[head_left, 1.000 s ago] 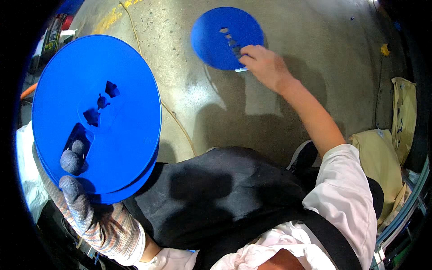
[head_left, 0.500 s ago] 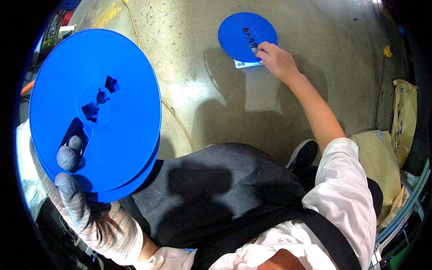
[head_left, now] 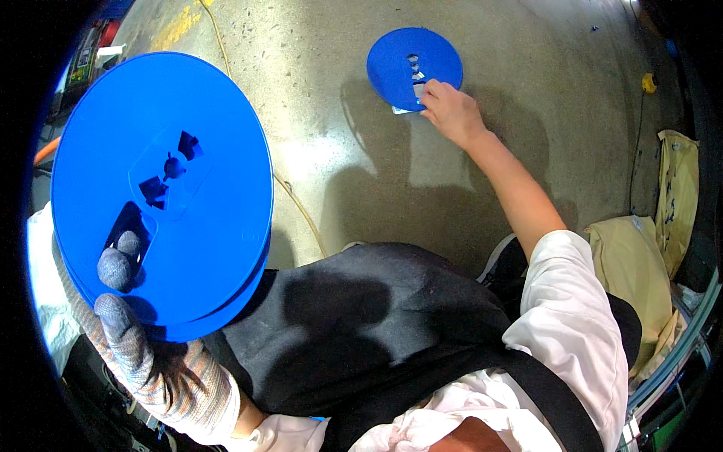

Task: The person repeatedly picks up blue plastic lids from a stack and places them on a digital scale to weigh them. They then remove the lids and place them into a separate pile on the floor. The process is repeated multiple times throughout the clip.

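A large blue plastic reel [head_left: 211, 248] fills the left of the view, its round face turned up. Cut-outs mark its centre. My left hand [head_left: 124, 316], in a grey knit glove, grips it near the lower left edge, with fingertips poking through a slot in the face. Farther off, a second blue reel [head_left: 392, 68] is at the floor, looking smaller, with a row of openings across it. My bare right hand [head_left: 452, 113] pinches it by the slot on its near side. Something white [head_left: 401, 111] peeks out beneath that reel's near edge.
A pale cord [head_left: 297, 203] runs over the concrete floor [head_left: 542, 60] behind the large reel. Beige sacks or covers [head_left: 625, 248] and grey-blue tubing [head_left: 678, 354] lie at the right. A small yellow object [head_left: 648, 83] sits by a thin dark line. My dark-clad lap [head_left: 361, 316] is below.
My right hand has drawn slightly nearer and left, and the far reel has shifted a little toward me, covering more of the white thing. The large reel has barely moved.
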Available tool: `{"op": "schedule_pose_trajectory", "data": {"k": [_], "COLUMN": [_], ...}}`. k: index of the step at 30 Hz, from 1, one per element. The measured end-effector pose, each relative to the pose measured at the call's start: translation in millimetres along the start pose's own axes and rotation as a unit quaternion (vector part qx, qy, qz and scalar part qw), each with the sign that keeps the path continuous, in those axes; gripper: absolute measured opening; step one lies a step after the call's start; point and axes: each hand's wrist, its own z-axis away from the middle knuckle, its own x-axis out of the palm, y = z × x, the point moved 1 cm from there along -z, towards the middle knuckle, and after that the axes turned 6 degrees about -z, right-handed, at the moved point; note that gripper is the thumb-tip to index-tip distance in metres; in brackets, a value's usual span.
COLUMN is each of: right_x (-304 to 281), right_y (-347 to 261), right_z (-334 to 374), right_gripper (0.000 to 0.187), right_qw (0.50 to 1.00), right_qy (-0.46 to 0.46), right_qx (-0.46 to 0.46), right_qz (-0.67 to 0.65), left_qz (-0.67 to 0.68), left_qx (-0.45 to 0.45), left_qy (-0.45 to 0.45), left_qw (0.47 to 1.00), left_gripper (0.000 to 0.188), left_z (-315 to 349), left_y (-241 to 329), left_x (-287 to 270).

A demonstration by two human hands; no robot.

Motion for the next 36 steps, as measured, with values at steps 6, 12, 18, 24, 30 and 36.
{"op": "schedule_pose_trajectory", "data": {"k": [6, 12, 18, 24, 30, 36], "right_x": [-17.5, -45.7, -55.3, -29.7, -23.7, -43.3], "right_y": [-5.0, 4.1, 22.6, 46.8, 68.6, 50.2], "right_z": [6.6, -1.3, -2.8, 9.6, 19.1, 13.2], "right_gripper": [0.023, 0.024, 0.023, 0.024, 0.028, 0.021], "right_qw": [0.995, 0.952, 0.905, 0.849, 0.787, 0.744], "right_qy": [0.085, 0.285, 0.389, 0.415, 0.454, 0.458], "right_qx": [0.014, 0.07, 0.126, 0.275, 0.321, 0.352], "right_qz": [-0.042, -0.091, -0.117, -0.174, -0.267, -0.335], "left_qz": [-0.007, -0.01, 0.012, 0.03, -0.017, -0.046], "left_qx": [-0.01, -0.025, -0.027, -0.032, -0.071, -0.1], "left_qy": [0.003, 0.004, 0.012, 0.042, 0.009, -0.004], "left_qw": [1.0, 1.0, 1.0, 0.998, 0.997, 0.994], "left_gripper": [0.085, 0.085, 0.085, 0.085, 0.085, 0.086], "left_z": [6.8, 14.9, 7.7, 4.1, 19.7, 13.9], "left_y": [2.0, 2.8, -2.1, 0.1, 10.4, 25.8], "left_x": [2.0, 5.4, 8.4, 9.4, 17.3, 32.1]}}
